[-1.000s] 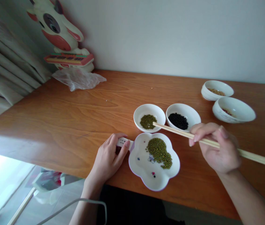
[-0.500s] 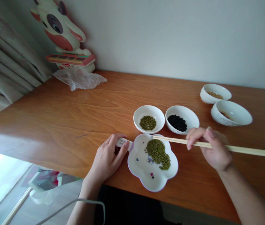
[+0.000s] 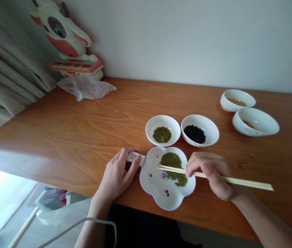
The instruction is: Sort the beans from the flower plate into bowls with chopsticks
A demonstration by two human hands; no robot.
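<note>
My right hand (image 3: 213, 174) is closed on a pair of wooden chopsticks (image 3: 241, 181). Their tips lie over the flower-shaped white plate (image 3: 158, 193), at the left of its heap of green mung beans (image 3: 173, 162). My left hand (image 3: 117, 175) rests on the table just left of that plate, fingers curled round a small white labelled object (image 3: 132, 157). Behind the plate stand a white bowl of green beans (image 3: 163, 129) and a white bowl of black beans (image 3: 199, 130).
Two more white bowls (image 3: 237, 99) (image 3: 255, 121) with a few grains stand at the back right. A cartoon cow figure (image 3: 68, 41) and a crumpled clear plastic bag (image 3: 86, 86) sit at the back left by a curtain. The wooden table's (image 3: 58, 131) front edge runs below my hands.
My right hand has come left and toward me, carrying the chopstick tips from the green-bean bowl down onto the flower plate's beans. My left hand has stayed put.
</note>
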